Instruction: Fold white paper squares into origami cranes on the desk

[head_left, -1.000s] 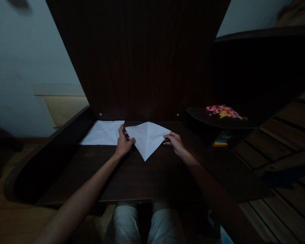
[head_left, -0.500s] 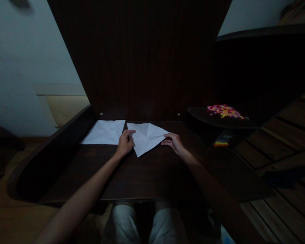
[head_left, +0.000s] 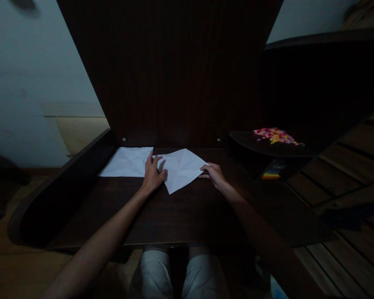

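Note:
A white sheet of paper (head_left: 183, 168) with crease lines lies on the dark wooden desk (head_left: 174, 220), one corner pointing towards me. At its right corner my right hand (head_left: 213, 172) pinches the paper between thumb and fingers. My left hand (head_left: 154, 170) rests at the sheet's left edge with its fingers spread apart, the thumb near or on the paper. Just left of that hand lies a second creased white sheet (head_left: 126, 162), flat on the desk.
On a raised dark shelf (head_left: 243, 139) to the right sits a pile of small pink, red and yellow pieces (head_left: 276, 136). A colourful item (head_left: 271, 174) is tucked under the shelf. A side panel (head_left: 65, 178) bounds the desk on the left, and a tall back panel (head_left: 174, 83) rises behind.
My left hand's fingers have spread from a more curled pose. The held sheet has turned slightly, its far edge shifting. My right hand keeps its grip on the right corner.

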Available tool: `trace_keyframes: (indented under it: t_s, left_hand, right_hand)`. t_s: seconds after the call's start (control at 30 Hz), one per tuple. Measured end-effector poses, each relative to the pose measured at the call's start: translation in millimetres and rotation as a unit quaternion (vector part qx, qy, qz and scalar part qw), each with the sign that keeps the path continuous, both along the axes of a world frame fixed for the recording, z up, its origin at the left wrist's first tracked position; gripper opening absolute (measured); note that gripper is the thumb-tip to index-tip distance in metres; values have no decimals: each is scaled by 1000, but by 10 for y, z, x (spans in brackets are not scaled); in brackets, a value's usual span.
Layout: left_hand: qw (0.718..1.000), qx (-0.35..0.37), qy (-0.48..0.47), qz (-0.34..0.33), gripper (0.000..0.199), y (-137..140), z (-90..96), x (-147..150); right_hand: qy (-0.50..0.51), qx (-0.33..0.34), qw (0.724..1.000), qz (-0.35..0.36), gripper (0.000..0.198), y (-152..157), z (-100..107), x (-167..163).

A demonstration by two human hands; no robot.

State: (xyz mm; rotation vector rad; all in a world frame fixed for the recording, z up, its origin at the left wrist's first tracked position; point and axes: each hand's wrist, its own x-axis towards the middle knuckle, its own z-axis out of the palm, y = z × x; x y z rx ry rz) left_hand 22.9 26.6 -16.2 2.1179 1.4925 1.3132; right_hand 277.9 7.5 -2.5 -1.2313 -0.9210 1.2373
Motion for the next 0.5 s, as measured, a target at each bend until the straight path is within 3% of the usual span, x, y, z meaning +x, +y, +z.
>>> trace_keyframes:
  t_s: [0.1,0.23,0.37,0.5]
  left_hand:
    - [997,-21,58,-54,34,-22,14,18]
    - [977,-52,150,-144,35,-61,-6,70]
    - [959,-53,210,-182,38,-97,-13,99]
    - [957,-34,209,-197,42,-108,5,94]
  right_hand:
    - [-5,-3,1000,-7,7,-13,22,-8]
    - [1,-8,1000,-1,7,-30,44,-32]
    - [7,-2,1000,-1,5,-28,34,-46]
    - [4,7,1000,-12,10,1,5,-41]
